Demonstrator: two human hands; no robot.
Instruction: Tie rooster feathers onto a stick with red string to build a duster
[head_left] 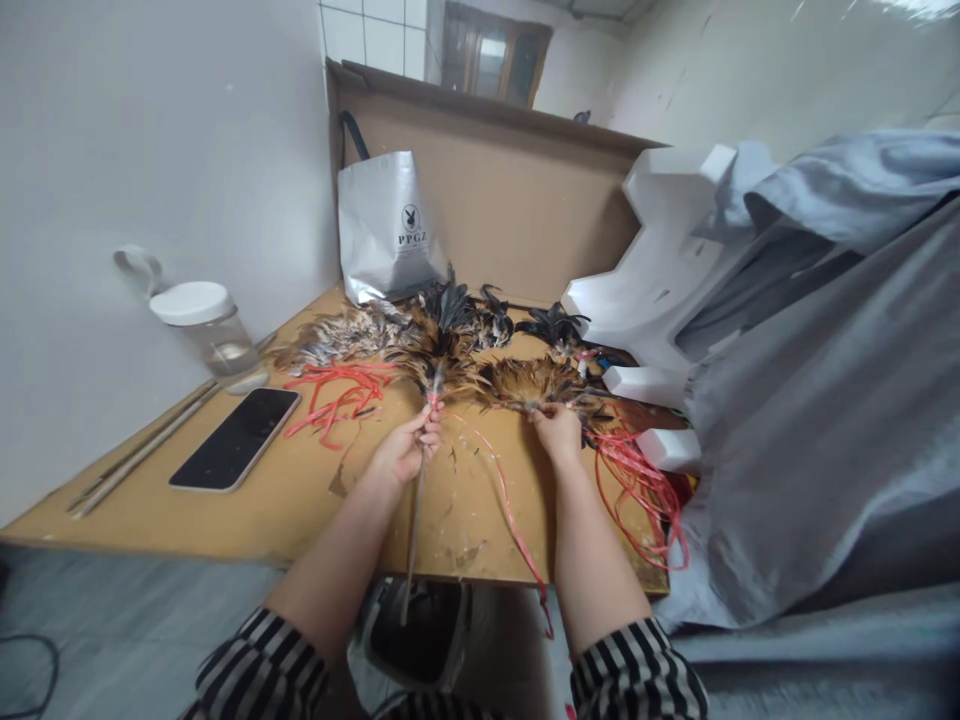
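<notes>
My left hand (409, 442) is closed around a thin stick (414, 525), whose lower end reaches past the table's front edge. Brown and black feathers (442, 360) fan out from the top of this stick, bound with red string at the base. From that binding a loose red plastic string (504, 485) trails across the table and over the edge. My right hand (556, 430) pinches at the lower edge of a pile of brown feathers (529, 380); whether single feathers are between the fingertips is too small to be sure.
Red strips (337, 395) and a phone (236, 440) lie left, beside spare sticks (146, 450) and a lidded jar (206, 325). A silver bag (386, 225) stands behind grey feathers (337, 335). Right are white foam (660, 240), a red string bundle (637, 480) and grey cloth (825, 400). A bin (367, 650) stands below.
</notes>
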